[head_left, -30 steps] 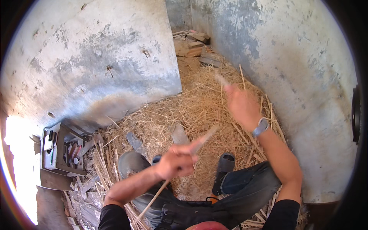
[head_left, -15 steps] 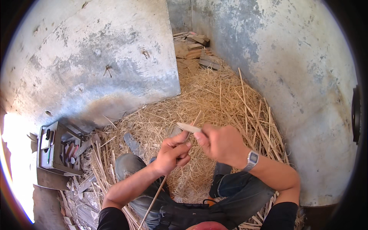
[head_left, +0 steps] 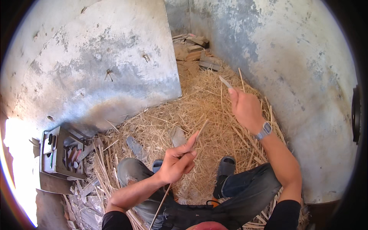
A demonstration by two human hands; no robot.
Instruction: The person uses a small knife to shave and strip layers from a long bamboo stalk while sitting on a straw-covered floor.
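My left hand (head_left: pixel 177 164) is closed around a thin wooden stick (head_left: pixel 160 205). The stick's upper tip pokes out past my thumb and index finger, and its long lower end runs down over my lap. Held away from the stick, to the far right, my right hand (head_left: pixel 247 109) is closed on a knife (head_left: pixel 225 82). The knife's pale blade points up and to the left; its handle is hidden in my fist. A silver watch (head_left: pixel 264 131) is on my right wrist.
Shavings (head_left: pixel 199 103) cover the floor between my legs and beyond. Long strips (head_left: pixel 255 143) lie by the right wall. A wooden stool-like box (head_left: pixel 57 153) holding small items stands at left. Wood blocks (head_left: pixel 209 63) are piled in the far corner. A sandal (head_left: pixel 226 166) is on my foot.
My right hand has swung the knife away from the stick, up and to the right. My left hand stays near its place, lower by a little, still holding the stick.
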